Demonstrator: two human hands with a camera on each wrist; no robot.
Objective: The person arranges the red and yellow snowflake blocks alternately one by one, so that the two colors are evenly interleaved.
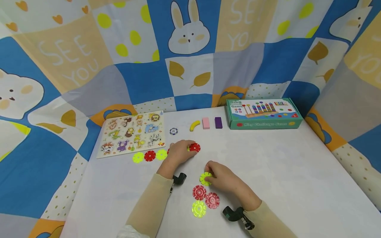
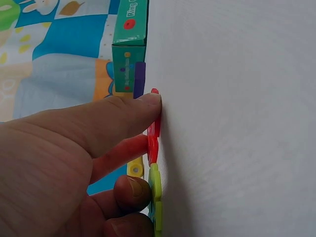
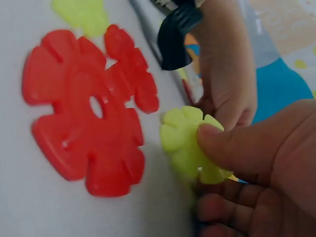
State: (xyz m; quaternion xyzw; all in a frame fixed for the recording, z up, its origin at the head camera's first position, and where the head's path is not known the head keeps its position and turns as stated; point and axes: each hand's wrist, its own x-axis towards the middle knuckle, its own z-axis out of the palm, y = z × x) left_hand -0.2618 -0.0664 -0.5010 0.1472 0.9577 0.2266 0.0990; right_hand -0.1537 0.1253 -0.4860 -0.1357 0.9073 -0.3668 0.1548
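Observation:
My left hand point(image 1: 178, 153) grips a red notched flower disc point(image 1: 194, 147) at the right end of a row of such discs. In the left wrist view the thumb lies on that red disc point(image 2: 154, 128), with other fingers against a yellow-green disc point(image 2: 156, 192) beside it. The row's left part shows a yellow-green disc point(image 1: 138, 157), a red one point(image 1: 149, 155) and another yellow-green one point(image 1: 161, 154); my left hand hides its middle. Between thumb and fingers my right hand point(image 1: 223, 178) pinches a yellow-green flower disc point(image 3: 185, 140) by its edge.
Near the right hand lie two red discs point(image 1: 199, 192) point(image 1: 212, 200) and a yellow-green disc point(image 1: 198, 209). Behind are an animal puzzle board point(image 1: 131, 134), a round chip point(image 1: 173, 131), a yellow banana-shaped piece point(image 1: 194, 125), pink point(image 1: 206, 123) and purple blocks point(image 1: 218, 122), and a green game box point(image 1: 265, 125).

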